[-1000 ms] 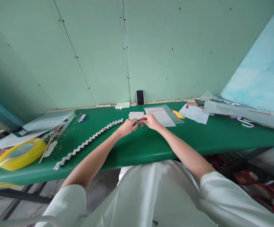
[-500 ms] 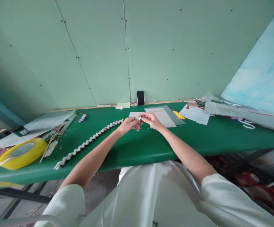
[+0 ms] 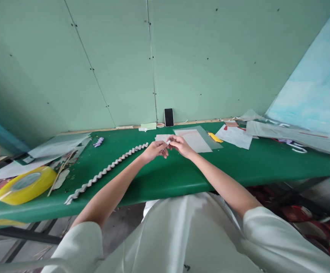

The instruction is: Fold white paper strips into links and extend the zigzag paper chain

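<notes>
My left hand (image 3: 155, 149) and my right hand (image 3: 181, 145) meet above the green table. Between their fingertips they pinch a small white folded paper piece (image 3: 168, 143), mostly covered by the fingers. To the left of my hands lies a long zigzag chain of folded paper (image 3: 108, 168), running diagonally toward the front edge. Just behind my fingers rests a small white paper (image 3: 162, 137). Beside my right hand, a larger white sheet (image 3: 196, 140) lies on a translucent sheet (image 3: 210, 135).
A phone (image 3: 168, 117) leans upright on the back wall. A yellow utility knife (image 3: 215, 137) and loose papers (image 3: 234, 136) lie right. A big yellow tape roll (image 3: 47, 176), thin sticks (image 3: 59, 172) and small purple folded pieces (image 3: 98, 142) are left. The green table (image 3: 239, 167) ends near my body.
More of the small white paper piece shows between my fingertips, and the fingers have shifted slightly. The arms and the things on the table stay in place.
</notes>
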`<move>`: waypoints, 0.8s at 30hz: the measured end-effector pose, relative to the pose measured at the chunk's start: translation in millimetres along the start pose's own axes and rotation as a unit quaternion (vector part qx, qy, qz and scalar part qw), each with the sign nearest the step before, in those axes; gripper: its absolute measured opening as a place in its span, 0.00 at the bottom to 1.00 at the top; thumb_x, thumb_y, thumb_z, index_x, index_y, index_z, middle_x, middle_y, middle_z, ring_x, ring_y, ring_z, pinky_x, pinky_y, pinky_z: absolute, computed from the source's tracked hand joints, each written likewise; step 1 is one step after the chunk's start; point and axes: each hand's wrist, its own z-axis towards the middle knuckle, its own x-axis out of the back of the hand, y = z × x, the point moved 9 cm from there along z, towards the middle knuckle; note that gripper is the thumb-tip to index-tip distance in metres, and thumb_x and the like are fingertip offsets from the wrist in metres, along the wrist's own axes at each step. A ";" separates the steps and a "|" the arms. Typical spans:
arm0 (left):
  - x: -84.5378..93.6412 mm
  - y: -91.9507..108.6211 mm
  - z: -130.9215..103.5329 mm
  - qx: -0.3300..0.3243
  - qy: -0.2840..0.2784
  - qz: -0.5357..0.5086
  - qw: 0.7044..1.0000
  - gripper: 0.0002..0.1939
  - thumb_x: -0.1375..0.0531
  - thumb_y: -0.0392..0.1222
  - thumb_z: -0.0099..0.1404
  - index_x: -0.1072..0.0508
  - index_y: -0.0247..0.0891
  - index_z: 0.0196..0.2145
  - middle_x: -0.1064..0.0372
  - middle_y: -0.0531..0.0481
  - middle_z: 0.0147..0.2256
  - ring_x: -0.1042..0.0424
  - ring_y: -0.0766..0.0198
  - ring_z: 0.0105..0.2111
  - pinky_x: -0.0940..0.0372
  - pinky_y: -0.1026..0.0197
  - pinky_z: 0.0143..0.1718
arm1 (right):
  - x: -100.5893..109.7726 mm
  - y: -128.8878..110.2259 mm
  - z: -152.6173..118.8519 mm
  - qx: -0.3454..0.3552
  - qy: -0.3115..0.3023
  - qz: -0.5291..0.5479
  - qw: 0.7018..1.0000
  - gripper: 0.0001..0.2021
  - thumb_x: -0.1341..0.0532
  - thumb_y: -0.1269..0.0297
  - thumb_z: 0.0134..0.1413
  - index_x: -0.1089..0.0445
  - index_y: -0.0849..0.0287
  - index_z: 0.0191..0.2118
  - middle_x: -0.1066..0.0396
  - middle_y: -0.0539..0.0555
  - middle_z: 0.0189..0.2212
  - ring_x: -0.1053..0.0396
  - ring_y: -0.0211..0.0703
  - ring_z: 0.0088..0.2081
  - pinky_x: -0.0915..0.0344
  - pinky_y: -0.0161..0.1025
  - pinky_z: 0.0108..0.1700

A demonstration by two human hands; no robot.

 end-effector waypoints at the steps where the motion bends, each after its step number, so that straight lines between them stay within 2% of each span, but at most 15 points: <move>1: 0.6 0.2 0.3 -0.005 0.005 0.018 1.000 0.22 0.32 0.58 0.67 0.25 0.32 0.38 0.23 0.44 0.29 0.24 0.64 0.24 0.28 0.60 0.31 | 0.4 1.1 0.1 -0.004 0.004 -0.004 1.000 0.10 0.33 0.59 0.59 0.28 0.58 0.42 0.28 0.50 0.31 0.30 0.41 0.32 0.33 0.39 0.36; 6: 2.4 2.8 0.4 -0.023 0.029 0.066 0.997 0.22 0.35 0.59 0.69 0.27 0.34 0.37 0.23 0.47 0.26 0.24 0.63 0.23 0.29 0.62 0.29 | 3.2 2.1 0.0 -0.020 0.026 -0.049 0.998 0.13 0.31 0.55 0.57 0.29 0.57 0.42 0.27 0.50 0.31 0.31 0.42 0.31 0.32 0.40 0.36; 10: 3.7 6.3 1.2 -0.046 0.044 0.086 0.994 0.22 0.37 0.60 0.70 0.29 0.35 0.37 0.23 0.48 0.26 0.24 0.64 0.23 0.30 0.63 0.28 | 3.6 -1.8 0.5 -0.010 0.050 -0.071 0.996 0.13 0.33 0.54 0.60 0.28 0.57 0.42 0.28 0.50 0.31 0.32 0.41 0.31 0.33 0.39 0.36; 18: 7.9 9.1 5.5 -0.090 0.058 0.056 0.993 0.24 0.35 0.62 0.68 0.32 0.36 0.34 0.24 0.49 0.26 0.24 0.64 0.23 0.28 0.62 0.27 | -4.0 1.4 2.4 0.022 0.071 -0.096 0.993 0.15 0.39 0.49 0.67 0.30 0.56 0.45 0.33 0.48 0.28 0.33 0.40 0.28 0.32 0.39 0.34; 24: 5.1 9.6 1.4 -0.078 0.040 0.106 0.991 0.23 0.37 0.62 0.70 0.31 0.36 0.36 0.24 0.49 0.25 0.24 0.64 0.22 0.29 0.63 0.26 | 0.7 -0.1 1.7 0.025 0.057 -0.134 0.989 0.17 0.33 0.47 0.61 0.28 0.56 0.42 0.28 0.51 0.30 0.31 0.41 0.28 0.31 0.40 0.34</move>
